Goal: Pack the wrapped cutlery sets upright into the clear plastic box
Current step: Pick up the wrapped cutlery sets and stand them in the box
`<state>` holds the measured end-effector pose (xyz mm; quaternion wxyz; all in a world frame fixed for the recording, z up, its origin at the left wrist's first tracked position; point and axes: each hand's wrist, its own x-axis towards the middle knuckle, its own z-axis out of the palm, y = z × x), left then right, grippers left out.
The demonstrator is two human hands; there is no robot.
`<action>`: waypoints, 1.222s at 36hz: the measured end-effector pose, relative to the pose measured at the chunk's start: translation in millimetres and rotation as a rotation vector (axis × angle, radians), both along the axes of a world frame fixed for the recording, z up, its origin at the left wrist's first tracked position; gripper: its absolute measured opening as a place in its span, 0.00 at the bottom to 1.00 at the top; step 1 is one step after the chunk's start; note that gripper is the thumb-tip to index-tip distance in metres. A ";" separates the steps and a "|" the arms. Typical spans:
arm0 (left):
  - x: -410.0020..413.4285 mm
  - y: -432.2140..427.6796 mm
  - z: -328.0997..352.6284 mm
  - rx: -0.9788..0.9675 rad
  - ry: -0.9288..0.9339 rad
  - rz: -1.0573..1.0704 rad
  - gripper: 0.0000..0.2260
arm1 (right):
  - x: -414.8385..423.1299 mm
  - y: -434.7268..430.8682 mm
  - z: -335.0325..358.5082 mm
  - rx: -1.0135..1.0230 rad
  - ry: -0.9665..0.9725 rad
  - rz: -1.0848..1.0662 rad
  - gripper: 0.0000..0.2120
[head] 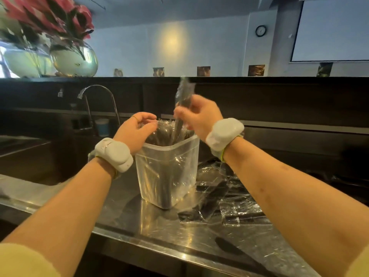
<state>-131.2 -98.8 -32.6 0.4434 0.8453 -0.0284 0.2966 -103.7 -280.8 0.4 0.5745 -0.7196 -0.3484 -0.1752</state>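
Head view: packing at a stainless steel counter (159, 226) beside a sink faucet (97, 92).
Right hand (196, 114) is pinching a wrapped cutlery set (184, 92) upright, lower end dipping into the clear plastic box (167, 172); left hand (136, 128) is resting loose-fingered at its rim, gripping nothing. Loose wrapped sets (225, 196) are lying beside the box; a wall clock (260, 30) is hanging behind.

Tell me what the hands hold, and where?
The right hand has its grip around the middle of a wrapped cutlery set, upright over the clear box. The left hand touches the sets inside; whether it holds them is unclear.
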 end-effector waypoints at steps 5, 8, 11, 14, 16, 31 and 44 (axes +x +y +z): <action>-2.6 -4.9 -4.0 -0.059 -0.068 0.017 0.12 | -4.7 15.3 -9.5 -0.510 -0.160 -0.093 0.10; -12.8 -18.0 -1.4 -0.128 -0.175 0.040 0.19 | -7.0 11.0 -8.0 -0.319 -0.085 -0.034 0.16; -23.7 -27.7 11.0 -0.147 -0.273 -0.002 0.21 | -6.5 5.9 -6.3 -0.156 -0.091 -0.029 0.09; -22.3 -34.7 15.7 0.029 -0.264 -0.028 0.12 | -6.4 -3.1 -8.3 -0.365 -0.146 -0.044 0.08; -17.2 -36.0 13.2 0.203 -0.160 0.061 0.10 | -5.0 -8.6 -12.4 -0.579 -0.225 -0.096 0.08; -31.7 -124.3 -4.5 0.838 -0.469 -0.002 0.14 | 12.8 -109.3 -57.2 -0.783 0.126 -0.149 0.05; 23.5 -214.3 -104.5 0.934 0.528 -0.394 0.46 | -13.5 -235.1 -80.6 -1.225 0.466 -0.296 0.36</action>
